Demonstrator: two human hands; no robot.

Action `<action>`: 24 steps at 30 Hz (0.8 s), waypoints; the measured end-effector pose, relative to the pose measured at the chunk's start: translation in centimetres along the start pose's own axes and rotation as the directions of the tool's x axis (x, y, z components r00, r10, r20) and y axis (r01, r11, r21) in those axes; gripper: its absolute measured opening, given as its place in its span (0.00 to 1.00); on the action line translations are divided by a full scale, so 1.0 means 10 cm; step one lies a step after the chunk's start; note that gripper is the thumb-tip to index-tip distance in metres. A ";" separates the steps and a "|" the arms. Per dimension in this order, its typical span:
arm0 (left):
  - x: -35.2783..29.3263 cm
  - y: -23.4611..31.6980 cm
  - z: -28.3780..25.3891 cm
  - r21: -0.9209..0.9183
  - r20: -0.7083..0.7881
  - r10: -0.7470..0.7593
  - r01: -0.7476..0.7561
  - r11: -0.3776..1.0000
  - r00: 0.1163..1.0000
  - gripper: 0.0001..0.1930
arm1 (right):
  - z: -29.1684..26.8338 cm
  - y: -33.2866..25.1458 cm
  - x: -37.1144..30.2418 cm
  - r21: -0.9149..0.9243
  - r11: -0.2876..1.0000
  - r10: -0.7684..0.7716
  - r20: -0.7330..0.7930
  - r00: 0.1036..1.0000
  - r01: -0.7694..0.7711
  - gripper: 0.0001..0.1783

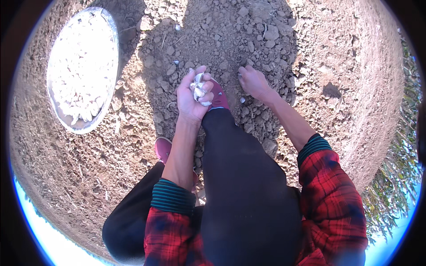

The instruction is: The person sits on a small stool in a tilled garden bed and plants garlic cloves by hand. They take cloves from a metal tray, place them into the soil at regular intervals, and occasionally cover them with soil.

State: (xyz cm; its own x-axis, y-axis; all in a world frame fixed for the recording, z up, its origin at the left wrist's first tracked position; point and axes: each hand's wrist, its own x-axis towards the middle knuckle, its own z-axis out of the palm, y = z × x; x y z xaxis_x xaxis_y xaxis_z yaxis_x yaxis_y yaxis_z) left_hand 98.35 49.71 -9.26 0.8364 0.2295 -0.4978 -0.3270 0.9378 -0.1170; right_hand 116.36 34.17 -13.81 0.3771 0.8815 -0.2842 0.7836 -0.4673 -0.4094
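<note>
Your dark trouser leg looms closest, its pink shoe set between your hands, right beside the left. Left hand, palm up, curls half-closed around several garlic cloves! Right hand is down, fingers bunched at cloddy soil; can't tell whether it grips anything. One loose clove lies just your side of it. Well off left, a rimmed bowl brims with cloves; rightward, ground runs to green plants.

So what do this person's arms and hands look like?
The left sleeve and right sleeve are red plaid with dark checks, their cuffs striped teal and dark, ending above the wrists. The left hand and right hand are gloveless.
</note>
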 end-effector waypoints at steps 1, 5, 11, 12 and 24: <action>0.02 -0.02 -0.01 -0.016 0.003 -0.004 0.004 1.000 1.000 0.17 | 0.00 -0.01 0.04 -0.041 0.999 0.015 0.030 0.999 -0.013 0.08; 0.07 -0.12 -0.01 -0.077 0.027 -0.039 0.041 0.996 0.999 0.18 | 0.01 -0.04 0.12 -0.106 0.994 0.011 0.070 0.998 -0.003 0.09; 0.12 -0.15 -0.01 -0.089 -0.011 -0.052 0.051 0.995 0.999 0.19 | -0.02 -0.01 0.11 -0.038 0.999 0.012 0.013 1.000 -0.012 0.08; 0.12 -0.13 -0.02 -0.087 0.026 -0.038 0.040 0.995 0.999 0.19 | -0.06 0.00 0.09 0.015 1.000 0.015 -0.011 1.000 -0.014 0.09; 0.24 -0.09 -0.01 -0.151 0.024 0.021 -0.017 0.988 0.999 0.17 | -0.63 -0.81 -0.23 0.689 0.722 0.243 -0.159 0.957 -0.069 0.06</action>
State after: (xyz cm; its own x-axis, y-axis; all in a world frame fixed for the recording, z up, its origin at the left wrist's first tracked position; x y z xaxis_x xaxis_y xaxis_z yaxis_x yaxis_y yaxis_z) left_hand 100.62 49.35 -10.39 0.8394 0.2555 -0.4798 -0.4043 0.8834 -0.2370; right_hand 112.28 36.31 -4.38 0.6299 0.7406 -0.2339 0.1993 -0.4452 -0.8730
